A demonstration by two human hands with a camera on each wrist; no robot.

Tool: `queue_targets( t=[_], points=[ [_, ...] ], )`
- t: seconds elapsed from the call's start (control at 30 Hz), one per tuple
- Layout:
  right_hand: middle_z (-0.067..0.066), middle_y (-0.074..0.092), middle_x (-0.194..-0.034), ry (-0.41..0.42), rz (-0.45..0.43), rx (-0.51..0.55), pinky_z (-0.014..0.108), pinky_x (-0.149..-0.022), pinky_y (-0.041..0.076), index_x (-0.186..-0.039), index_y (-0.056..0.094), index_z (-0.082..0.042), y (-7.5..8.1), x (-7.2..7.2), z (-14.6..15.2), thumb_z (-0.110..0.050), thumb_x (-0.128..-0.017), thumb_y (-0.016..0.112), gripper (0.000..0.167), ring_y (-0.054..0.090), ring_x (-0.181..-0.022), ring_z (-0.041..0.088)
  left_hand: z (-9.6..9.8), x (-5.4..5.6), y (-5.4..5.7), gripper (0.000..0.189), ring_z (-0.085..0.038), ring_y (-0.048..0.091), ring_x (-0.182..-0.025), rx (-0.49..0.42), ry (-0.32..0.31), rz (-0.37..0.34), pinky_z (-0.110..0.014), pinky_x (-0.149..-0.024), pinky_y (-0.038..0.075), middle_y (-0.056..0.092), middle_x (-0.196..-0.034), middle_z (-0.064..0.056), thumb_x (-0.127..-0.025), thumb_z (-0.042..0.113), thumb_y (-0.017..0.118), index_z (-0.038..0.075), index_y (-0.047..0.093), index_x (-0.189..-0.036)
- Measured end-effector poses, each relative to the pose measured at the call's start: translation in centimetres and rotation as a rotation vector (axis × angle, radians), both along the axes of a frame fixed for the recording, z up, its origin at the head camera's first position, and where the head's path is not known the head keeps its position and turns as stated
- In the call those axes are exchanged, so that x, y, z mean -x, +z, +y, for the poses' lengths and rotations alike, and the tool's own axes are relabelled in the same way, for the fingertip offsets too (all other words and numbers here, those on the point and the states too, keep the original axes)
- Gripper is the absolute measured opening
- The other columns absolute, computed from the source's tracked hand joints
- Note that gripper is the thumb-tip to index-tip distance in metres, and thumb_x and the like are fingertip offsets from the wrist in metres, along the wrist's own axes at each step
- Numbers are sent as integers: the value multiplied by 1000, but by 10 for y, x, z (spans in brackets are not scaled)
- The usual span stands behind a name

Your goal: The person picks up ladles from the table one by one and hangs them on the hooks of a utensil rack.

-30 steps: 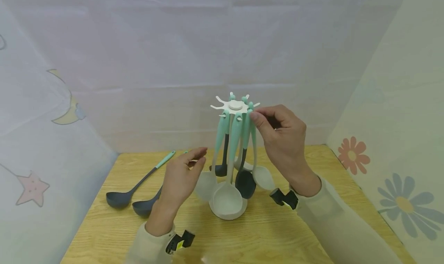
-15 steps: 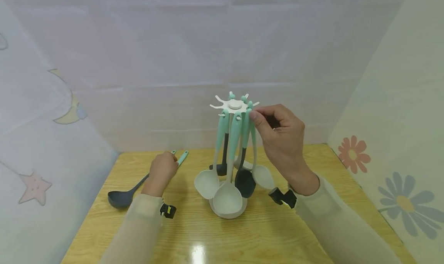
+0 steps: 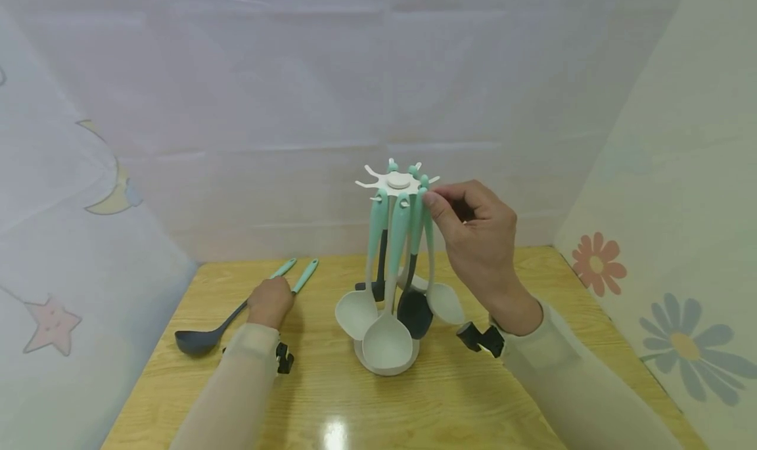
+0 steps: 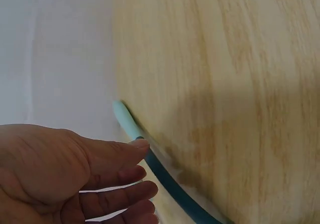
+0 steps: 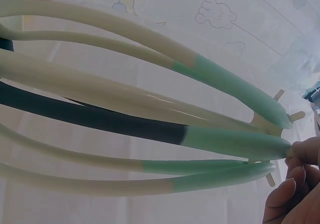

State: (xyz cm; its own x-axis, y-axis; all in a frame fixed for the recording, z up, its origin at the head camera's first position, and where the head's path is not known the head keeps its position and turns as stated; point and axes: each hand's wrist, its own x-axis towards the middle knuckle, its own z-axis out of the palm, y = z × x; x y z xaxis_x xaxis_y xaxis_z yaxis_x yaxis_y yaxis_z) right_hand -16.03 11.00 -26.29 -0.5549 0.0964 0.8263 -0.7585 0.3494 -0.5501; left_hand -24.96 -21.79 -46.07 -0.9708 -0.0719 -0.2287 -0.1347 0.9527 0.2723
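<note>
A white utensil rack [image 3: 398,181] stands upright, hung with several mint-handled utensils, including a white ladle [image 3: 387,341] and a dark spoon [image 3: 416,313]. My right hand [image 3: 481,236] pinches a rack arm at the top of the dark spoon's handle; the right wrist view shows thumb and fingers meeting at that arm. Over on the left, my left hand [image 3: 271,300] reaches low across two dark ladles on the table. In the left wrist view, its thumb tip overlaps the neck of the nearer ladle [image 4: 172,186], and the other fingers stop short of it. My sleeve hides that ladle's bowl.
The other dark ladle [image 3: 201,341] lies farther left, its handle end near the table's back edge. A wooden table [image 3: 331,404] bears everything, with a white sheet [image 3: 284,108] hanging behind it. Patterned side sheets rise at left and right.
My left hand has moved left and down from beside the rack to the ladles on the table, uncovering a hanging white utensil. My right hand stays at the rack's top.
</note>
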Motion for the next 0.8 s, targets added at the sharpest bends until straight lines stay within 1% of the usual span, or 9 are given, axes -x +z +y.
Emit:
queue_targets(
  t=[0.2,0.33,0.47,0.6,0.8],
  points=[
    [14,73,-85,1,5,-7,18,-59,46,-93,74,7,0,1,1,5,-92,77,5,59,-66,6,-1,4,-8,27,-29,62,-72,7,-9,-17,-47,-65,56,69,-85,-20,-107,7,49,-4,69,-93],
    [14,72,-84,9,11,-13,18,-59,45,-94,73,8,0,1,1,6,-91,77,5,58,-66,6,-3,8,-13,26,-29,64,-74,14,-2,-39,-48,-67,57,70,-88,-21,-107,9,50,-6,70,-99],
    [15,72,-83,13,15,-20,17,-59,45,-94,73,7,1,0,1,7,-91,77,4,57,-66,7,-5,12,-18,24,-29,64,-73,5,1,-43,-46,-66,57,70,-89,-22,-107,9,52,-7,70,-102],
    [14,72,-84,13,12,-27,17,-59,45,-94,73,7,2,-1,1,7,-92,76,4,57,-66,7,-6,14,-23,22,-28,63,-72,-19,5,-24,-45,-63,56,70,-88,-22,-106,6,53,-7,69,-101],
    [14,72,-85,17,10,-29,17,-60,45,-94,73,8,2,-1,2,6,-92,76,4,58,-67,7,-7,12,-23,18,-29,64,-70,-23,-7,36,-45,-62,58,69,-84,-22,-102,2,57,-11,68,-99]
  ],
)
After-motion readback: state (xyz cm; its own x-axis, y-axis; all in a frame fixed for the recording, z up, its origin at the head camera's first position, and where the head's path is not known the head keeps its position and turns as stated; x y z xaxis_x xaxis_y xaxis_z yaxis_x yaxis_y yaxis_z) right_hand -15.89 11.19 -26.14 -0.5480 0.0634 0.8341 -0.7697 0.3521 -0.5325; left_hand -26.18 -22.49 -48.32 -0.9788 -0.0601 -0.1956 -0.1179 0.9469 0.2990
